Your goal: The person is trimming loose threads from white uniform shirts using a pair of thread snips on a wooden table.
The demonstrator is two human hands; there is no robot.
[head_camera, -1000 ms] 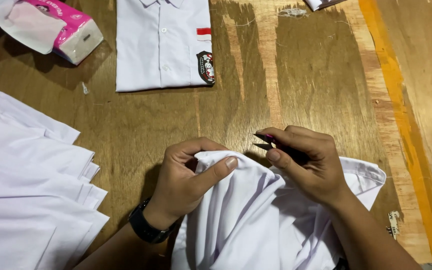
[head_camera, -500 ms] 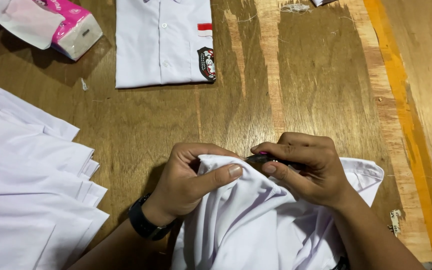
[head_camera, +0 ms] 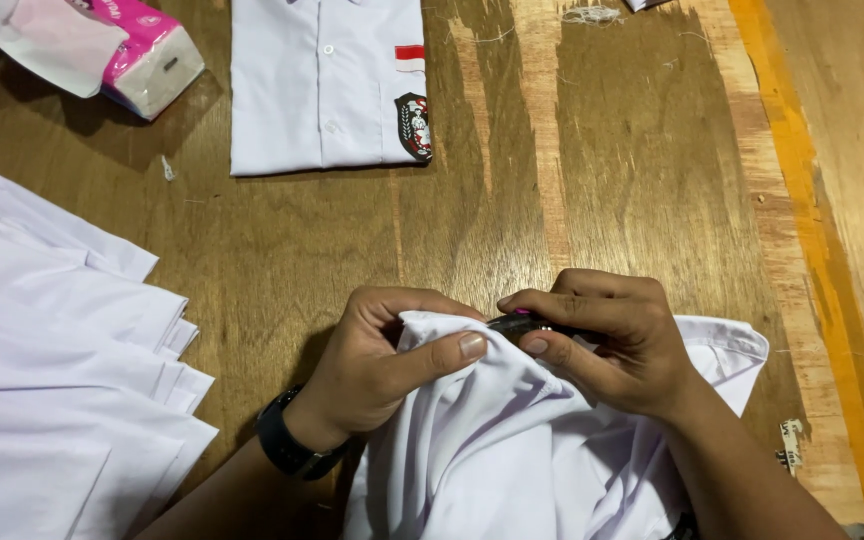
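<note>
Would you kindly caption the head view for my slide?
Left hand and right hand, holding a small dark tool, pinch a white shirt.

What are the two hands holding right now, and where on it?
The left hand pinches a bunched fold of the white shirt. The right hand presses a small dark tool against that fold, gripping its rear part.

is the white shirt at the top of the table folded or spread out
Folded. The white button-up shirt with a red flag patch and dark crest lies flat on the wooden table as a neat rectangle with straight edges, sleeves tucked out of sight.
</note>
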